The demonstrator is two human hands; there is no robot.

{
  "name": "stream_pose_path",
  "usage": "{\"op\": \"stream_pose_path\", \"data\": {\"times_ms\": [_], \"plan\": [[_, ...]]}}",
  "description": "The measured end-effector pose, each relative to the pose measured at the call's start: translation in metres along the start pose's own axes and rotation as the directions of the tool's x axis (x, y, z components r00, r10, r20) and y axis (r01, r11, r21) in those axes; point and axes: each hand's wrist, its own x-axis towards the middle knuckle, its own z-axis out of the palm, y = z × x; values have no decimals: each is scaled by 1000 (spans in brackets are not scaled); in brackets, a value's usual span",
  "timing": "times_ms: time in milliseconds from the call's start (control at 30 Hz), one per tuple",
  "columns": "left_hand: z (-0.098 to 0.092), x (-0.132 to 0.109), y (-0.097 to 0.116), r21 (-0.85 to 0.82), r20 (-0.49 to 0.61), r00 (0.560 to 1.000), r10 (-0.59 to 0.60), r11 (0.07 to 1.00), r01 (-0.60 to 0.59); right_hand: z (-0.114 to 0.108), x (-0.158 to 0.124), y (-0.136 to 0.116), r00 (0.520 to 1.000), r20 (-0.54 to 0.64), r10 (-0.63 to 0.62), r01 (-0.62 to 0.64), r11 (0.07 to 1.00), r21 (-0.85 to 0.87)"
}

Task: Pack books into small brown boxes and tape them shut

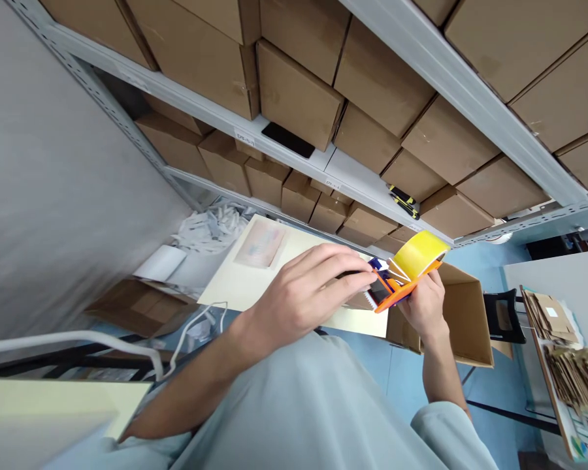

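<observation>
An orange tape dispenser [402,287] carries a roll of yellow tape [421,253] on its upper side. My right hand [425,301] is wrapped round the dispenser from below and behind. My left hand [306,284] reaches across to the dispenser's toothed front end, its fingers close together and bent, with the fingertips at the tape end. What lies between those fingertips is too small to tell. Under the hands stands a pale yellow table [235,267], with a thin clear packet [260,242] lying on its far left part.
Shelves [200,111] full of cardboard boxes [298,91] rise in front, with a black phone [288,140] and yellow-black cutters [404,201] on one ledge. An open carton [463,316] stands at the right, a black chair [504,316] beyond it. A white cable [78,336] runs at the left.
</observation>
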Motion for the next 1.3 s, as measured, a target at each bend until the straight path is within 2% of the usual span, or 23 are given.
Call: {"op": "stream_pose_path", "data": {"times_ms": [300,400,500,600,700,767,833,900,933,1000,1067,1133,1200,1300], "plan": [[13,-13,-2,-49,-23,999,-28,998,27,6,-4,-2,998,33,-48,45,996,74],[17,-25,-3,-66,-6,998,-57,996,56,9,-8,-2,996,73,-60,52,993,109],[20,-42,-4,-70,45,992,-115,991,118,9,-16,-8,983,160,-95,71,986,149],[27,-65,-7,-97,137,967,-215,968,229,4,-28,-22,931,342,-126,54,976,212],[32,-90,-15,-152,206,922,-329,920,362,-5,-39,-29,833,535,-139,-5,966,260],[29,-103,-27,-168,201,876,-438,866,471,-9,-42,-24,777,618,-116,-56,966,252],[22,-112,-46,-163,165,794,-586,777,608,-10,-41,-10,728,681,-80,-115,965,236],[16,-117,-67,-183,179,666,-724,641,746,-7,-35,13,670,738,-80,-179,948,264],[16,-119,-77,-219,231,597,-769,556,802,-3,-31,25,640,762,-100,-210,931,299],[22,-123,-94,-339,397,476,-785,356,871,6,-21,51,577,804,-147,-287,885,368],[37,-129,-103,-461,550,393,-737,124,879,15,-8,74,512,844,-163,-399,824,401],[57,-137,-107,-537,627,338,-702,-74,841,24,5,93,421,892,-166,-542,743,393],[77,-146,-108,-586,627,294,-722,-188,788,31,19,105,320,932,-169,-688,635,351],[98,-158,-113,-655,589,248,-769,-274,704,44,36,112,216,960,-179,-855,440,275]]}}
